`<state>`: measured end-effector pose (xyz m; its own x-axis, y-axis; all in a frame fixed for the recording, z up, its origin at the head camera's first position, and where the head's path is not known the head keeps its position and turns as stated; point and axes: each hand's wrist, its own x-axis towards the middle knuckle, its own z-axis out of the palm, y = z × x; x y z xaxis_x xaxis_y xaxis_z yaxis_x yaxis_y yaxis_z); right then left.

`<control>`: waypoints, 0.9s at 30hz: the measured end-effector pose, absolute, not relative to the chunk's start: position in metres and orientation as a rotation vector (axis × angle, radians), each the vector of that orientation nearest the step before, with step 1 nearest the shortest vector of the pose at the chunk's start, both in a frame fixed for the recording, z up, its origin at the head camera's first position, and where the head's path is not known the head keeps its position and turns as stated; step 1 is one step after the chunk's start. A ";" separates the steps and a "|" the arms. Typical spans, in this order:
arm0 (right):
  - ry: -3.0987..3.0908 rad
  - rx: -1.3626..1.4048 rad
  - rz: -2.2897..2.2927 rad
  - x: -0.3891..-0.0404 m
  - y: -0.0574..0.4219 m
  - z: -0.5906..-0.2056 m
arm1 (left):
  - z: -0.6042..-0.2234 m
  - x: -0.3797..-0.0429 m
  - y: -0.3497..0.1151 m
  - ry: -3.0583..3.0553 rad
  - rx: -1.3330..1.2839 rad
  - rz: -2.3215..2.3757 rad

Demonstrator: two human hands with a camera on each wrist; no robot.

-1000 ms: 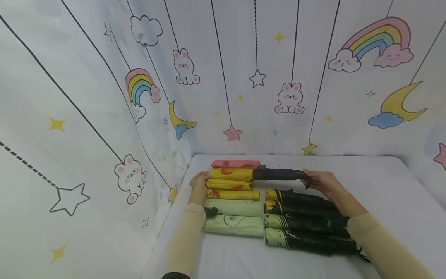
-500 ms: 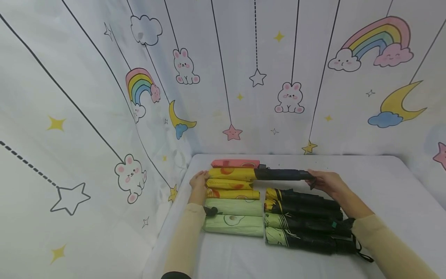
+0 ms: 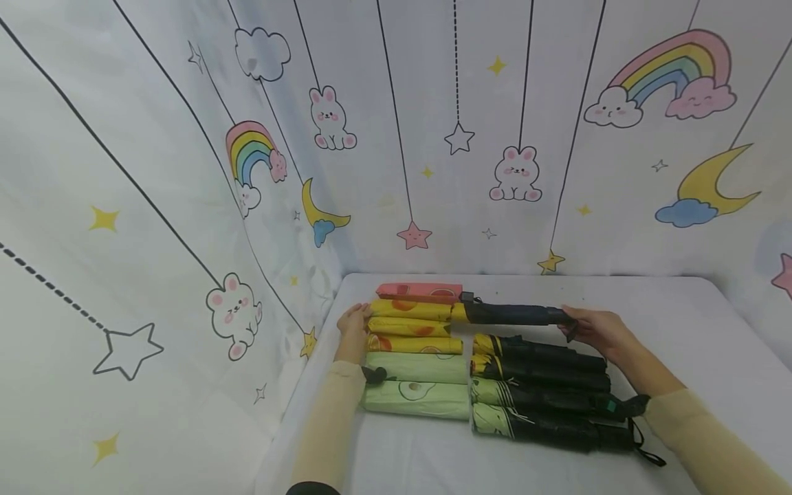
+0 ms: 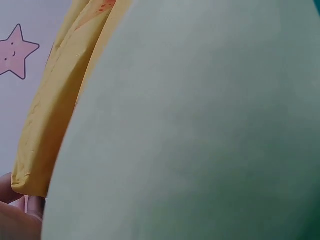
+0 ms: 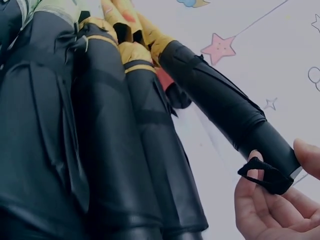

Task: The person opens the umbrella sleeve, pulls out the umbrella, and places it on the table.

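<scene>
My right hand [image 3: 599,333] pinches the end of a black folded umbrella [image 3: 510,314], near a dark wrist loop [image 5: 272,179]. A yellow band of this umbrella shows outside a yellow printed sleeve [image 3: 408,309], and the rest runs into it. At the sleeve's far end, my left hand [image 3: 353,322] pinches the closed tip. Thumb and fingers touch that tip in the left wrist view, where a pale green blur covers most of the picture. Below lie two more yellow sleeves [image 3: 411,345] and two green sleeves [image 3: 416,401].
Several black folded umbrellas [image 3: 551,405] with yellow or green ends lie side by side on the white table [image 3: 433,457]. A pink sleeve [image 3: 419,290] lies behind the yellow one, with a dark piece at its right end. A printed white curtain [image 3: 445,199] stands behind.
My right hand has moved rightward, drawing the umbrella further out of the yellow sleeve, so its yellow band now shows. My left hand stays on the sleeve's tip.
</scene>
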<state>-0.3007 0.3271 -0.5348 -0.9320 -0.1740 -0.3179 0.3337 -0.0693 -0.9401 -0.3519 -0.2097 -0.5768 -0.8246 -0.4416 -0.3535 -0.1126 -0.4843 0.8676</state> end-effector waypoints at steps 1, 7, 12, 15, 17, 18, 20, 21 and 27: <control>1.871 0.170 -2.065 -0.300 0.329 -0.536 | -0.577 -0.352 -0.210 -1.464 0.824 -2.417; 1.920 0.182 -2.020 -0.299 0.339 -0.541 | -0.575 -0.349 -0.212 -1.434 0.821 -2.443; 1.951 0.213 -1.989 -0.297 0.345 -0.546 | -0.576 -0.349 -0.213 -1.426 0.813 -2.451; 1.950 0.220 -1.980 -0.297 0.350 -0.549 | -0.578 -0.349 -0.214 -1.459 0.833 -2.447; 1.948 0.221 -1.977 -0.296 0.353 -0.550 | -0.578 -0.348 -0.214 -1.459 0.836 -2.448; 1.951 0.216 -1.975 -0.296 0.355 -0.551 | -0.578 -0.349 -0.214 -1.461 0.833 -2.446; 1.960 0.195 -1.966 -0.296 0.360 -0.553 | -0.577 -0.348 -0.215 -1.437 0.820 -2.453; 1.967 0.180 -1.960 -0.296 0.362 -0.554 | -0.577 -0.348 -0.215 -1.418 0.814 -2.457; 2.082 0.111 -1.870 -0.297 0.375 -0.561 | -0.576 -0.349 -0.217 -1.402 0.813 -2.462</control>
<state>-0.2969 0.3753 -0.5614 -0.9393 -0.1659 -0.3003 0.2808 0.1312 -0.9508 -0.3489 -0.2171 -0.5761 -0.8304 -0.4210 -0.3649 -0.0990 -0.5330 0.8403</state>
